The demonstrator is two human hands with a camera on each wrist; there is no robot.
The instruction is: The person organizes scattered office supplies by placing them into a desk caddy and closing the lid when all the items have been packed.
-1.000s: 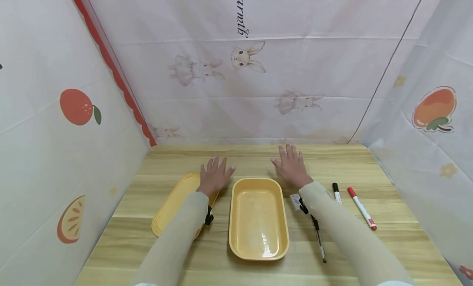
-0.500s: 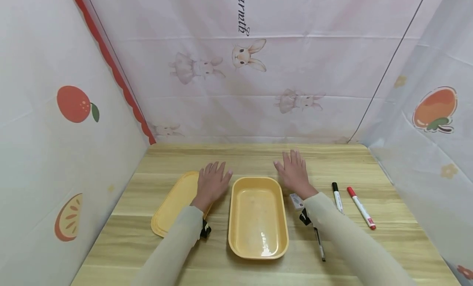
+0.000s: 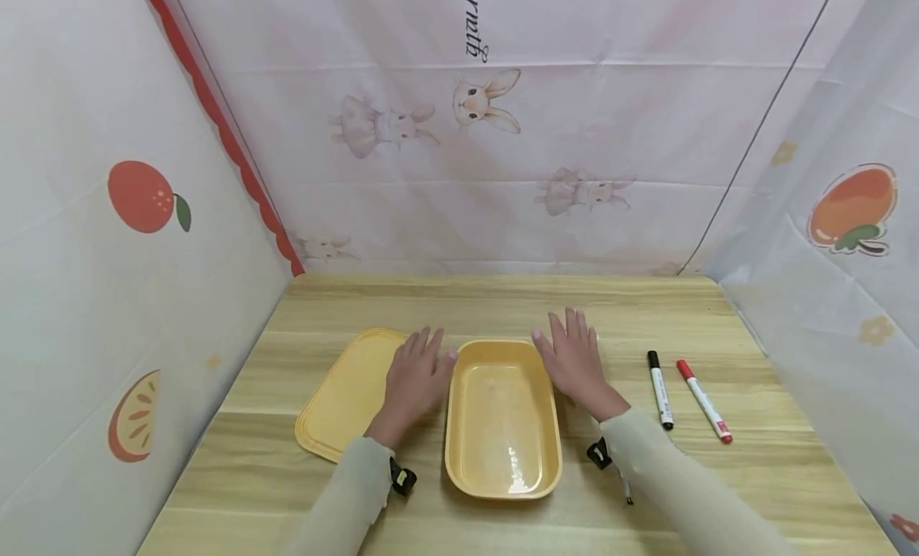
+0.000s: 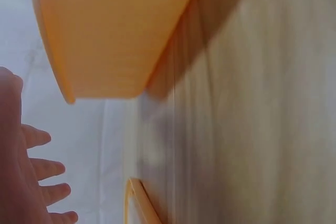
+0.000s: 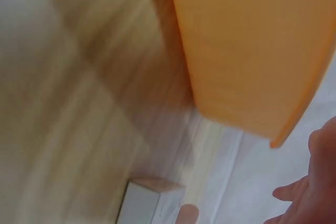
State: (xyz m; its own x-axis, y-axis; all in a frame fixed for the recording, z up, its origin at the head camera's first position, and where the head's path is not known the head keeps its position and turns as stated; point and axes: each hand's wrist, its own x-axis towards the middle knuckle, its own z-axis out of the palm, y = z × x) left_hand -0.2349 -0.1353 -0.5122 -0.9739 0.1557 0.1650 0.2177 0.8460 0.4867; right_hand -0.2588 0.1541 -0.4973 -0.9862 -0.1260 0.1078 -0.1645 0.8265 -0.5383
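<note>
A yellow rectangular container (image 3: 502, 420) stands with its hollow side up in the middle of the table. My left hand (image 3: 415, 384), fingers straight, is at its far left corner, partly over the flat yellow lid (image 3: 345, 404). In the left wrist view that hand's fingers (image 4: 46, 169) show apart from the container wall (image 4: 115, 35). My right hand (image 3: 577, 364) has straight fingers at the far right corner; whether it touches the rim I cannot tell. A small white block (image 5: 142, 205) lies on the table in the right wrist view, hidden in the head view by the right hand.
Right of the right arm lie a black-capped marker (image 3: 660, 390) and a red-capped marker (image 3: 705, 402). A pen (image 3: 628, 489) is mostly covered by the right sleeve. Printed cloth walls (image 3: 431, 221) border the wooden table (image 3: 244, 460) at the back and both sides.
Both hands have drawn back toward the person, the right also closing in on the container. The black-capped marker shows more fully, while the white block is now covered in the head view.
</note>
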